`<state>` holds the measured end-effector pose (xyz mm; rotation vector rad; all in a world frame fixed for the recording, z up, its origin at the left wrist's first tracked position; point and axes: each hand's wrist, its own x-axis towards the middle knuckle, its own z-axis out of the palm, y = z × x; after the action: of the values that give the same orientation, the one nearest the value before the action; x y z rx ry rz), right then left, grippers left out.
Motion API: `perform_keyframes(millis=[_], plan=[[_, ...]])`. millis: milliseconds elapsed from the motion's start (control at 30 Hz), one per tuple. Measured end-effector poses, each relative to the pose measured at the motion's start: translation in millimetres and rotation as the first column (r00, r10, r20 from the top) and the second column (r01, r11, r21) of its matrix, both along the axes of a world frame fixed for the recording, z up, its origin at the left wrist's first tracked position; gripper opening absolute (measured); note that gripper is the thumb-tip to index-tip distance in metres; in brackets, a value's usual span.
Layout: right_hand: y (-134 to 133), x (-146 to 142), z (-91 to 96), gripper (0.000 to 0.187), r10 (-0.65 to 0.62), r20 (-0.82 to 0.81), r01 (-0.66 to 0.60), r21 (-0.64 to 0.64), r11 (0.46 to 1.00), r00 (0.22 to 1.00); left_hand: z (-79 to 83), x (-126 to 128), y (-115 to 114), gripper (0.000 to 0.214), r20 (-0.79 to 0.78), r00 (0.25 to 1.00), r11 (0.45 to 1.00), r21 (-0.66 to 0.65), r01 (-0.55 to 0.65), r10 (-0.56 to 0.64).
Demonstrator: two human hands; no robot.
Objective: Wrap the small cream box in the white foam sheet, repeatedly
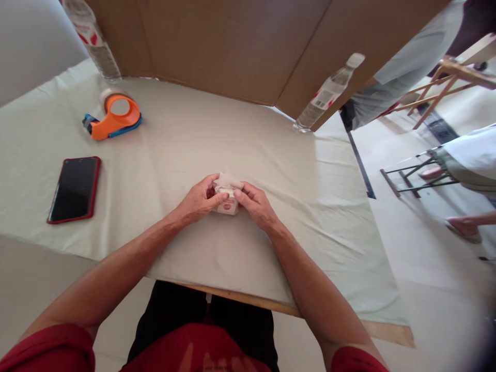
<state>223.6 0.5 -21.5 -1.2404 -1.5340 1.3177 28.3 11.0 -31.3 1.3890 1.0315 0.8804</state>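
A small white box [227, 207] with a reddish print on its front sits at the middle of the near part of the table. Crumpled white, tissue-like paper [228, 182] stands up from its top. My left hand [203, 197] is closed around the box's left side, its thumb lying across the upper front. From the right, my right hand [254, 202] grips the box and the edge of the paper, the thumb bent towards the front. My other fingers are partly hidden behind the box, so I cannot tell whether they pinch the paper too.
A pale cloth [178, 134] covers the table. To the left lie a phone [74, 189] in a red case and an orange tape dispenser [116, 116]. Water bottles [327, 95] stand against a tall cardboard screen [232, 46]. Stools [420, 173] and other people are at the right.
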Motion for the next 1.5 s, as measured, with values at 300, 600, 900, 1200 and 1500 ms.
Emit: perform_keyframes(millis=[300,600,900,1200,1500], plan=[[-0.2,7.8,4.2,0.046,0.14,0.114,-0.135,-0.047,0.99,0.984,8.4,-8.5,-4.3,0.088,-0.158,0.984,0.997,-0.042,0.072,-0.078],[-6.1,-2.0,1.6,0.04,-0.038,0.2,0.022,0.082,0.996,0.979,9.8,-8.4,-1.2,0.087,-0.108,0.989,0.992,-0.075,0.097,-0.105],[-5.0,-1.1,-1.0,0.042,0.011,0.094,-0.012,0.012,1.0,0.996,8.3,-6.6,-3.0,0.082,-0.136,0.987,0.996,-0.035,0.084,-0.088],[-2.0,-17.0,0.2,0.028,-0.152,0.059,0.142,0.141,0.98,0.987,9.0,-7.7,-1.8,0.08,-0.185,0.977,0.993,0.022,0.115,-0.109],[-6.9,-17.1,1.4,0.027,-0.113,0.18,0.048,0.332,0.942,0.977,11.6,-5.0,-3.2,0.049,-0.164,0.98,0.992,0.044,0.122,-0.113]])
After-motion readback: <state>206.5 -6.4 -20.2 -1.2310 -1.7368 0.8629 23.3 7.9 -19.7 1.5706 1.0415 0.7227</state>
